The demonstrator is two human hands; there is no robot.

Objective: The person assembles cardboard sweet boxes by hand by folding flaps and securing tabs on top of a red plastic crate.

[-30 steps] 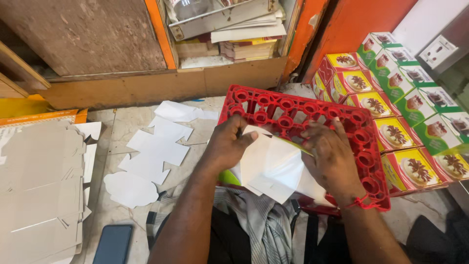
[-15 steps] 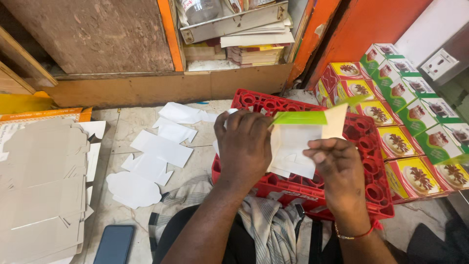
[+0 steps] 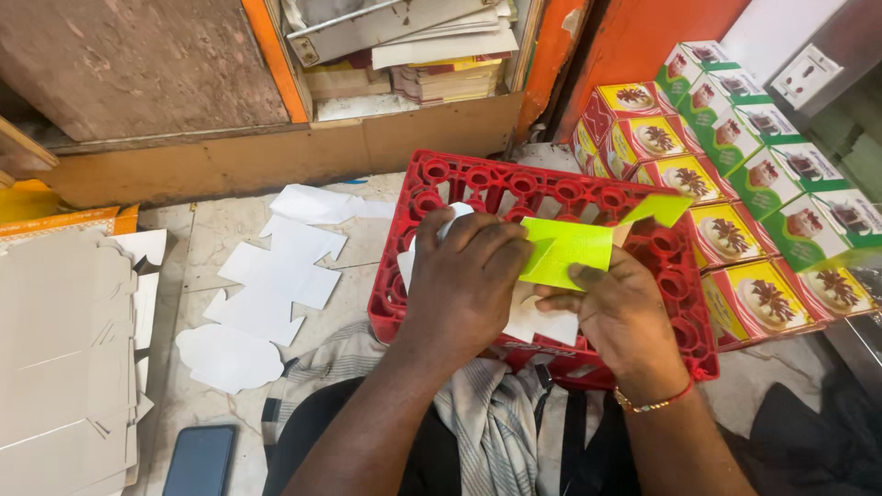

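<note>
Both hands hold a flat card box blank (image 3: 568,253), lime green on one face and white on the other, above a red plastic crate (image 3: 680,285). My left hand (image 3: 464,280) presses down over the blank's white left part. My right hand (image 3: 620,312) pinches the lower right edge, thumb on the green panel. A green flap sticks up at the blank's upper right. The blank's middle is hidden under my left hand.
White cut card blanks (image 3: 276,276) lie scattered on the stone floor to the left. A stack of grey card sheets (image 3: 64,367) sits far left, a phone (image 3: 200,459) near my knee. Several finished colourful boxes (image 3: 735,184) are stacked at right. A shelf with papers (image 3: 432,55) stands behind.
The blank lay white and flat on the crate, was lifted, and is now folded so its green face shows. Both hands have shifted lower and closer together on it.
</note>
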